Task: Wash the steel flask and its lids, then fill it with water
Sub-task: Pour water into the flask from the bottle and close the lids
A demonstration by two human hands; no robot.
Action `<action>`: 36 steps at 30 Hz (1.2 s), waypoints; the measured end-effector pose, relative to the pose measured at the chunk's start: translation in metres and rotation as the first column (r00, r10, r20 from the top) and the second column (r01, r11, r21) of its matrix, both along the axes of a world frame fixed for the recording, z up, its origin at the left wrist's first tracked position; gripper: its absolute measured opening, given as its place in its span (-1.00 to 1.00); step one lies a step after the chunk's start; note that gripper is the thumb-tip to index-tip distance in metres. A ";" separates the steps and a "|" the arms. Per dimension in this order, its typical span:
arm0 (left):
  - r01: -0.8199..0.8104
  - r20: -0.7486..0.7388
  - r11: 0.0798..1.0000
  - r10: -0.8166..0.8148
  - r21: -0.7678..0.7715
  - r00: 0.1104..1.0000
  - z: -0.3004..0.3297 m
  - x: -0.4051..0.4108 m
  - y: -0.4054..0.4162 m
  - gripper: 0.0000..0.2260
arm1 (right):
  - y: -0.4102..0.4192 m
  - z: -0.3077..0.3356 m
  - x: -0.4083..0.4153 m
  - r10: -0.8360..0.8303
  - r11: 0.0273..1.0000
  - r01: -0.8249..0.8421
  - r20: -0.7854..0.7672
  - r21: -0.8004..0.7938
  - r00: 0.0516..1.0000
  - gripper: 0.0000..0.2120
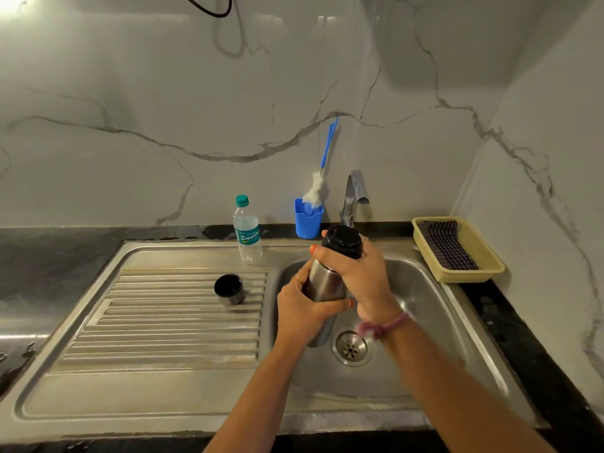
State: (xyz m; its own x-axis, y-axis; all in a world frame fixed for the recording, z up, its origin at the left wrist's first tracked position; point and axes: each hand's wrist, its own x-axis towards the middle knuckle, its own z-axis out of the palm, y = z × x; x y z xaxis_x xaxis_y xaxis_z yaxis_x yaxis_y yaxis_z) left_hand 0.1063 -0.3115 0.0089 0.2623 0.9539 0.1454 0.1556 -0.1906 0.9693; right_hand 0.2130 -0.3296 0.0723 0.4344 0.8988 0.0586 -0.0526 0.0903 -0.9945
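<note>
Head view, items as found.

1. Flask (327,284): steel body, held tilted over the sink (425,289) basin, above and just left of the drain (351,348). Probably kept over the basin so that any spill goes down the drain.

2. Inner lid (343,240): black, seated on the flask mouth, pointing away toward the tap (354,188). No water can be seen running from the tap.

3. Left hand (302,310): fingers and thumb curled round the lower flask body, a firm hold. Judged to be the steadying hand, bracing the body against a twist.

4. Right hand (354,273): fingers wrapped round the inner lid and flask neck, thumb on the near side. Judged to be the turning hand; whether it is loosening or tightening cannot be told.

5. Outer cap (229,289): steel cup with black lining, standing mouth up on the ribbed drainboard (163,322), well left of the flask. Likely parked there within reach, on a surface that drains.

6. Brush (322,178): blue handle, white head, standing head down in a blue cup (308,220) against the wall beside the tap. Untouched; handy for the flask interior.

7. Water bottle (247,232): clear plastic, teal cap on, upright at the back of the drainboard.

8. Basket (457,253): yellow, on the counter right of the sink, holding a dark striped cloth (446,245), presumably for drying.

Stage, as judged: early; washing appears not yet begun.
</note>
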 end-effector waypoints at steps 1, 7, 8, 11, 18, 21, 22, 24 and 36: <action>-0.004 -0.002 1.000 0.004 -0.003 1.000 0.000 0.000 0.000 -0.32 | 0.001 -0.004 -0.008 -0.077 0.997 0.077 -0.010 -0.001 0.997 -0.63; 0.014 0.059 0.997 -0.010 -0.074 0.998 0.000 -0.012 0.002 -0.47 | 0.004 0.007 -0.002 0.187 0.981 -0.175 0.178 -0.081 0.966 -0.49; 0.038 0.076 0.996 -0.032 -0.083 0.997 0.002 -0.016 0.004 -0.47 | 0.002 0.015 0.009 0.362 0.932 -0.346 0.197 -0.112 0.911 -0.45; 0.136 0.101 0.985 -0.126 -0.102 0.987 0.014 -0.026 0.007 -0.48 | 0.008 0.029 0.044 0.644 0.765 -0.621 0.216 -0.170 0.734 -0.33; 0.368 0.018 0.922 -0.369 -0.124 0.929 0.038 -0.031 0.016 -0.53 | 0.034 0.047 0.046 0.851 0.506 -0.829 0.295 -0.236 0.435 -0.08; 0.362 0.011 0.922 -0.364 -0.139 0.931 0.041 -0.030 0.018 -0.55 | 0.036 0.046 0.041 0.843 0.504 -0.857 0.276 -0.110 0.461 -0.48; 0.357 0.014 0.924 -0.359 -0.138 0.933 0.041 -0.030 0.018 -0.55 | 0.034 0.045 0.038 0.837 0.515 -0.854 0.258 -0.070 0.483 -0.56; 0.345 0.024 0.929 -0.345 -0.133 0.938 0.040 -0.029 0.018 -0.54 | 0.032 0.040 0.035 0.800 0.572 -0.820 0.229 -0.012 0.555 -0.63; 0.214 0.037 0.965 -0.211 -0.151 0.977 0.034 -0.030 0.023 -0.52 | 0.024 0.023 -0.009 0.220 0.972 -0.223 0.047 0.076 0.974 -0.55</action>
State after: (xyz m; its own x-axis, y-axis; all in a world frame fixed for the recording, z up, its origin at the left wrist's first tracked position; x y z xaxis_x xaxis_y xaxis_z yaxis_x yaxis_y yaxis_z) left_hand 0.0759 -0.2886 0.0428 0.4602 0.8878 0.0096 0.1074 -0.0664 0.9920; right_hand 0.2042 -0.3056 0.0949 0.2210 0.9640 0.1476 -0.0426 0.1607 -0.9861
